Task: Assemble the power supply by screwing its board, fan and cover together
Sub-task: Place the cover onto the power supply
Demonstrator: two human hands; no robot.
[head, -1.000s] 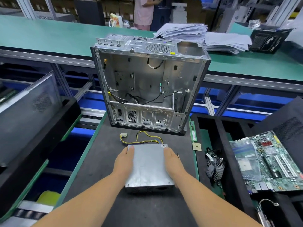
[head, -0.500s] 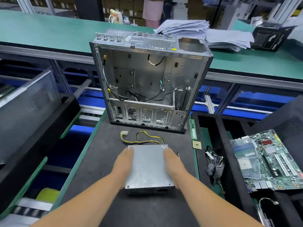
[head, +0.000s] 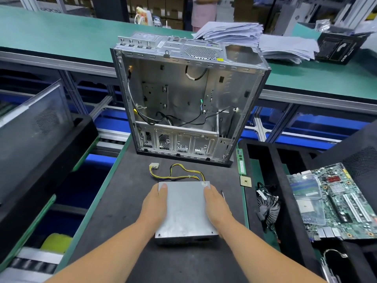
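1. Black foam tray (head: pixel 61 158) at 9 o'clock carries a dark mesh-vented side panel (head: pixel 30 127) leaning on its edge.
2. Dark grey tabletop (head: pixel 114 201) runs up the middle, with the power supply (head: pixel 185 211) lying flat on it at about 6 o'clock, cover side up.
3. Left hand (head: pixel 155 207) grips the left flank of the power supply, thumb laid on top near the far corner, fingers curled down the side and out of sight.
4. Yellow, blue and black cable loom (head: pixel 179 174) trails from the far edge of the power supply toward 12 o'clock and ends in a pale connector (head: pixel 154 166) at 11 o'clock.
5. Open computer case (head: pixel 183 99) stands upright at 12 o'clock beyond the loom, its bare metal interior facing the person, loose black wires hanging inside.
6. Right hand (head: pixel 218 209) grips the right flank of the power supply in the same way, thumb on top.
7. Green memory stick (head: pixel 240 162) and a small square processor chip (head: pixel 245 181) lie just beside the tabletop's right edge at 2 o'clock.
8. Black cooler fan (head: pixel 267 209) rests in the right-hand foam tray (head: pixel 289 221) at 3 o'clock, near the right hand but apart from it.
9. Green motherboard (head: pixel 336 201) lies farther out at 3 o'clock, a clear plastic cover over its left part.
10. Stacked papers (head: pixel 265 39) sit on the green bench (head: pixel 61 35) at 1 o'clock, behind the case.
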